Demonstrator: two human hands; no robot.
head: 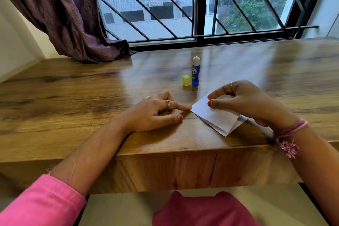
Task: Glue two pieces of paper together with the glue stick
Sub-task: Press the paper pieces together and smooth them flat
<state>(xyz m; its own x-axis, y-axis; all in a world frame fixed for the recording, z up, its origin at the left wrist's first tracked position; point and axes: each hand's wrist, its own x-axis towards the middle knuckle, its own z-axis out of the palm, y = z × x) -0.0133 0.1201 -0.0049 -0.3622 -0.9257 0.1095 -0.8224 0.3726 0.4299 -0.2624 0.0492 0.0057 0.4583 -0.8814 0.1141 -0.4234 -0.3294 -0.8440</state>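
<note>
A wooden table (73,86) with a glossy top runs up to a wide window (201,5) fitted with black diagonal bars; a purple curtain (60,11) hangs at the left and pools on the table's far edge. Through the glass show a pale building and green trees.

Near the middle of the table the blue glue stick (195,71) stands upright with its white tip bare, and its yellow cap (186,80) sits just beside it on the left, apart from the hands.

The left hand (156,113) lies flat on the wood, fingers relaxed and mostly straight, a ring on one finger; its index fingertip touches the left corner of the white paper (214,117). It grips nothing.

The right hand (245,101) arches over the paper with fingers curved, thumb tip pressing down on the top sheet and the index finger at its far corner. The paper lies near the table's front edge as two overlapping sheets, the lower one peeking out at the right. A pink thread band (288,134) circles the right wrist, and a pink sleeve (40,203) covers the left forearm
</note>
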